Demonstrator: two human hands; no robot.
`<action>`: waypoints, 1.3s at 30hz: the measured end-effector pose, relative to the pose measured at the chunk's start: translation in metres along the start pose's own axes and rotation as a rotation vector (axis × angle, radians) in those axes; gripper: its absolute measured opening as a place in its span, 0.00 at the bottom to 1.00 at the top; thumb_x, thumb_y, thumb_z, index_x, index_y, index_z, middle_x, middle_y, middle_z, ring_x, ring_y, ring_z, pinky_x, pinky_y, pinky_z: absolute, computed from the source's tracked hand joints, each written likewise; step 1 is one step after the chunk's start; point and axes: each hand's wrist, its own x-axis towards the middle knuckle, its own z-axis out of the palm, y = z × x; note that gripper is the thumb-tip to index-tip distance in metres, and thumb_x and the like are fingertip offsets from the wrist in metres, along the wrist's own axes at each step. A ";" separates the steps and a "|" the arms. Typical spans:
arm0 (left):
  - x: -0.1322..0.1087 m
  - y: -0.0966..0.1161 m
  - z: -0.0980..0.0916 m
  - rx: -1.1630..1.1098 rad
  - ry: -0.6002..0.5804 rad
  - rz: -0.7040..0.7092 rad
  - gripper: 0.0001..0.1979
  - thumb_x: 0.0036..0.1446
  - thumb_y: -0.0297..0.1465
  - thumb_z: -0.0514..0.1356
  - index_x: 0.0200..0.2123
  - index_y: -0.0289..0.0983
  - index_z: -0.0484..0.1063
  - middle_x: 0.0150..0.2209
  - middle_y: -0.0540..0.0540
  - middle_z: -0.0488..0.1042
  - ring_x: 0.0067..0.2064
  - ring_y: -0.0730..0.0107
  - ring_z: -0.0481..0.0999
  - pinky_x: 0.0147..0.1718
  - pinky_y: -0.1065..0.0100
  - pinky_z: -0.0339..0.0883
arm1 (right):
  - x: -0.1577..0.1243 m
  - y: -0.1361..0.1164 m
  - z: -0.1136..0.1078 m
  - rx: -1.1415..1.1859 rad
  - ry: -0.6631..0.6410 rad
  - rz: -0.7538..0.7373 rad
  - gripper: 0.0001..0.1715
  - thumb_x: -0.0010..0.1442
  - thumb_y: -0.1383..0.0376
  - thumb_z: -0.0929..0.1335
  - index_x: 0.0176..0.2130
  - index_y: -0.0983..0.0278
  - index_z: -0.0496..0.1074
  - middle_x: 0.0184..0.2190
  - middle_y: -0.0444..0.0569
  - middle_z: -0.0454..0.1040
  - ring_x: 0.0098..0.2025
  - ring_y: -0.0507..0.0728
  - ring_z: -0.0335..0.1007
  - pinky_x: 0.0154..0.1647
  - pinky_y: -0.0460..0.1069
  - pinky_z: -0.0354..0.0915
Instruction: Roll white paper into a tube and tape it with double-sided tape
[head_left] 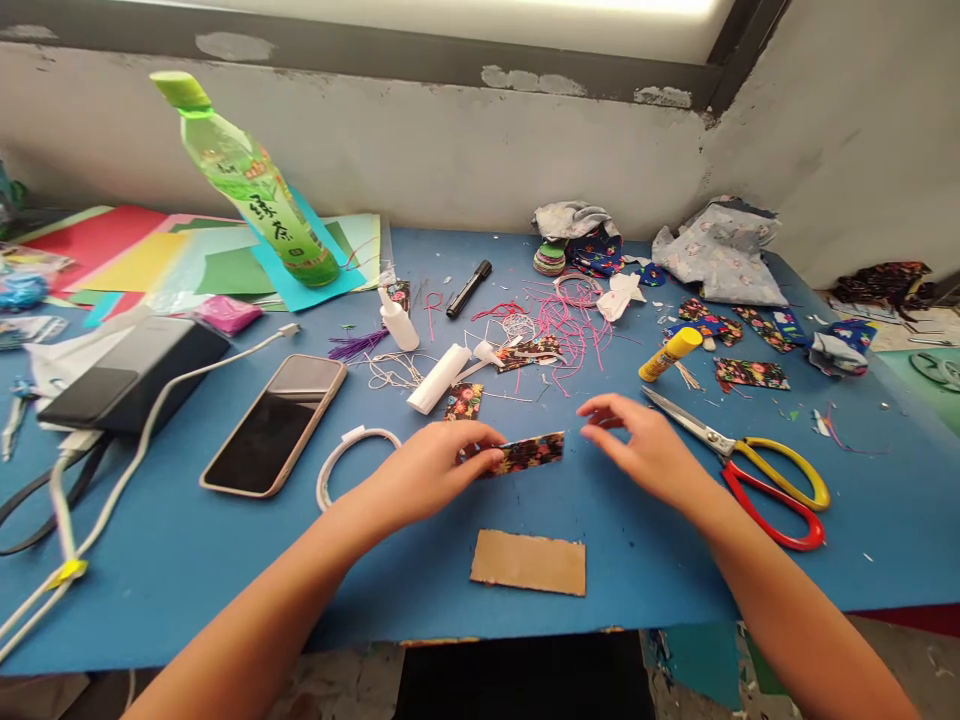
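My left hand (442, 470) pinches one end of a dark floral fabric strip (534, 452), held slightly raised and tilted above the table. Just right of the strip's free end, my right hand (641, 445) has its fingers apart and nothing in them. Below both hands a brown cardboard rectangle (529, 562) lies flat near the table's front edge. Close to my right hand are scissors (731, 447) with one yellow and one red handle, and a yellow glue stick (670, 353). A small floral fabric piece (463, 401) lies behind my left hand.
A phone (276, 425), a roll of white tape (334, 455) and a power bank (139, 370) with a cable are on the left. A green tea bottle (259, 200) stands behind them. Pink cords (574, 325), a white glue bottle (399, 325), a black marker (469, 289) and fabric scraps (752, 373) lie further back.
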 end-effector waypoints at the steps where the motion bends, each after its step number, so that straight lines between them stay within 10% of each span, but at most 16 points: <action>1: 0.001 -0.003 0.000 0.042 0.028 -0.002 0.12 0.62 0.36 0.52 0.38 0.40 0.75 0.35 0.48 0.78 0.38 0.64 0.76 0.37 0.65 0.67 | 0.002 0.007 -0.006 -0.117 0.112 -0.022 0.08 0.60 0.64 0.65 0.41 0.62 0.70 0.39 0.50 0.75 0.40 0.58 0.73 0.46 0.56 0.68; 11: 0.023 -0.049 -0.012 0.480 0.679 -0.032 0.17 0.59 0.36 0.56 0.49 0.34 0.69 0.52 0.36 0.70 0.55 0.50 0.67 0.53 0.53 0.62 | 0.014 0.036 -0.012 -0.371 0.104 -0.041 0.07 0.60 0.65 0.64 0.33 0.63 0.71 0.36 0.51 0.75 0.41 0.61 0.70 0.45 0.56 0.66; 21: 0.026 -0.048 -0.017 0.195 0.684 -0.046 0.18 0.60 0.29 0.52 0.53 0.35 0.64 0.52 0.38 0.70 0.53 0.55 0.70 0.52 0.54 0.64 | -0.004 -0.002 0.000 -0.005 0.113 -0.042 0.04 0.63 0.64 0.61 0.36 0.60 0.65 0.27 0.43 0.73 0.30 0.54 0.69 0.33 0.47 0.63; 29: 0.005 0.001 0.012 -0.494 0.301 0.184 0.17 0.58 0.33 0.59 0.51 0.38 0.68 0.49 0.42 0.73 0.48 0.65 0.74 0.46 0.65 0.70 | -0.015 -0.018 0.009 0.157 0.082 -0.085 0.06 0.64 0.61 0.62 0.35 0.60 0.65 0.28 0.44 0.71 0.31 0.52 0.68 0.34 0.47 0.64; 39: 0.001 0.007 0.014 -0.371 0.299 0.199 0.16 0.50 0.34 0.68 0.43 0.37 0.77 0.42 0.44 0.80 0.41 0.65 0.79 0.42 0.68 0.73 | -0.024 -0.022 0.010 0.362 0.131 -0.072 0.12 0.63 0.56 0.65 0.44 0.58 0.68 0.26 0.41 0.63 0.25 0.49 0.59 0.24 0.44 0.60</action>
